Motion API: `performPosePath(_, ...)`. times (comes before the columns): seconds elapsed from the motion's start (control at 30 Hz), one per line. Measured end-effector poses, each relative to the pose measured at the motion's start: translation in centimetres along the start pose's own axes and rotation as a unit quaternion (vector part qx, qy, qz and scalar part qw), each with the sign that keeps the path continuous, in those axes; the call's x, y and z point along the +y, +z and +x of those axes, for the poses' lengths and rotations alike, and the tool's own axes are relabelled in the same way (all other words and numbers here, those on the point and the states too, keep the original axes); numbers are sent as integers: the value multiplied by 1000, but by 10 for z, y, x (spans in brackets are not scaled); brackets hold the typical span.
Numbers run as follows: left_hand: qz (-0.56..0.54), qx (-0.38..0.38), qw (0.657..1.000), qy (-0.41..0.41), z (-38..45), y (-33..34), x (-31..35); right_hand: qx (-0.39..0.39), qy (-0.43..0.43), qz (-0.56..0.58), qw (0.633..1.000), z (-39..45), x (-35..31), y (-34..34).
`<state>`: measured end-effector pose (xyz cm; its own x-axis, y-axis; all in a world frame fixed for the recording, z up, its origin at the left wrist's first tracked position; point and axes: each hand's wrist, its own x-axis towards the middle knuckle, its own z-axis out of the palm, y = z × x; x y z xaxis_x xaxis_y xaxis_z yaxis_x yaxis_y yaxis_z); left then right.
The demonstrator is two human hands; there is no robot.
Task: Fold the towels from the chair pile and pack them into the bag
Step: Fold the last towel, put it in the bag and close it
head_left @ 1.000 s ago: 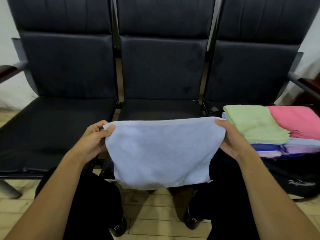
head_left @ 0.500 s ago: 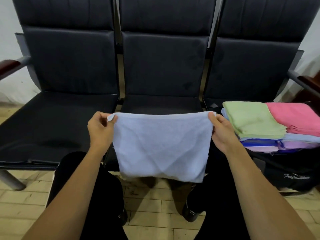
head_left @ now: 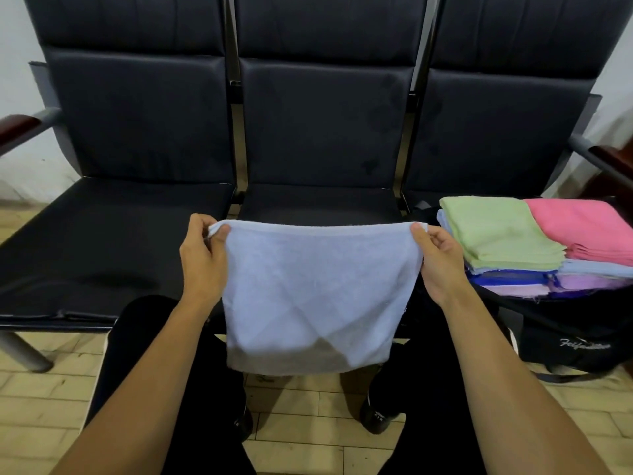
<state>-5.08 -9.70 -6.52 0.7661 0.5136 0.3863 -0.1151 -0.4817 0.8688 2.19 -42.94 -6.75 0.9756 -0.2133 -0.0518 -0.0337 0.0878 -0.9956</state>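
Both arms reach forward, the left hand [head_left: 202,260] and right hand [head_left: 440,258] each pinching a top corner of the light blue towel [head_left: 315,296], which hangs flat in front of the middle chair seat [head_left: 318,205]. Folded towels [head_left: 534,245] sit stacked on the black bag [head_left: 575,334] at right. The bag's logo is too blurry to read, and its right side is cut off.

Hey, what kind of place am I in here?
Probably a waiting room or lobby: a row of linked black seats with shared armrests, tiled floor, plain white wall.
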Motion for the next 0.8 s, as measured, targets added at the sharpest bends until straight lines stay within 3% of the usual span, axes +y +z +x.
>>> performPosePath(0.07, 0, -11, 999, -40, 1, -1, -3, -14, 30, 18, 999, 2, 2, 0)
performPosePath(0.13, -59, -40, 987, -143, 3, -1, -7, -31, 88, 59, 994, 1, 3, 1)
performPosePath(0.2, -164, -74, 952, -247, 3, -3, -7, -36, 136, 100, 985, -1, 3, 3)
performPosePath(0.27, -250, -105, 916, -296, 2, -2, -1, -37, 161, 130, 978, -6, 3, 10)
performPosePath(0.47, -293, -256, 892, -229, -18, 25, 19, -99, 167, 117, 974, -27, 9, 41)
performPosePath(0.57, -247, -316, 897, -183, -29, 38, 26, -175, 156, 63, 970, -40, 12, 55)
performPosePath(0.7, -230, -403, 868, -178, -31, 49, 28, -273, 136, 34, 952, -51, 12, 67)
performPosePath(0.8, -250, -420, 856, -169, -30, 52, 26, -285, 105, 0, 953, -50, 12, 69)
